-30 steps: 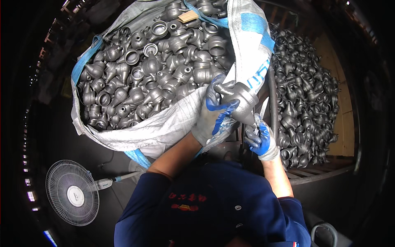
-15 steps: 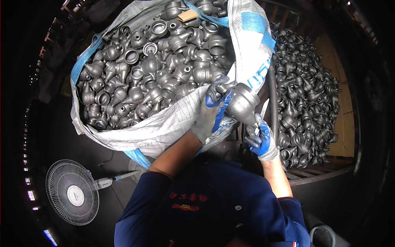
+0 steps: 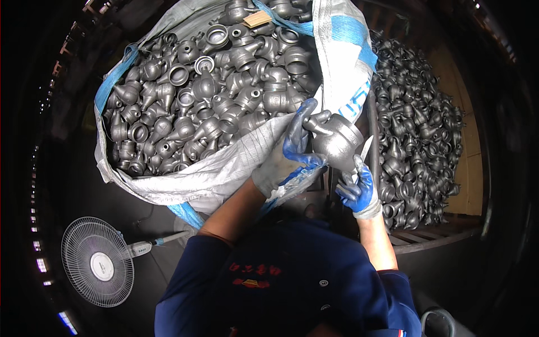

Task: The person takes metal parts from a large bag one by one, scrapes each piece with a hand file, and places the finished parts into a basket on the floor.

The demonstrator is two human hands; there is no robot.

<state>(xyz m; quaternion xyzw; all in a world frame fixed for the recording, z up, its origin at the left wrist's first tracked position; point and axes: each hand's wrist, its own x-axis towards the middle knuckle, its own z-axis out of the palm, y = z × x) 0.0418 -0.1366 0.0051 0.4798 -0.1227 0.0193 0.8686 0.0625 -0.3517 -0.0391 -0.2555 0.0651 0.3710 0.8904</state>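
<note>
A grey, rounded metal casting (image 3: 338,140) with a collar and a short side stub is held up in front of me, at the bag's near right edge. My right hand (image 3: 358,188), in a blue-and-grey coated glove, is closed on its narrow lower end. A thin, pale, blade-like tool (image 3: 366,147) sticks up past the same hand; how it is gripped is partly hidden. My left hand (image 3: 289,151), gloved alike, is on the casting's left side. Its fingers are stretched upward by the stub and its thumb is spread apart beneath.
A large white woven bag (image 3: 208,188) with blue straps stands ahead, filled with similar castings (image 3: 205,87). More castings (image 3: 418,129) are heaped in a dark-railed bin at right. A piece of cardboard (image 3: 257,19) lies in the bag. A fan (image 3: 101,264) stands at left.
My left hand has opened from its grip around the casting's stub, its fingers now stretched out. The casting has turned and shifted slightly right. My right hand stays nearly in place.
</note>
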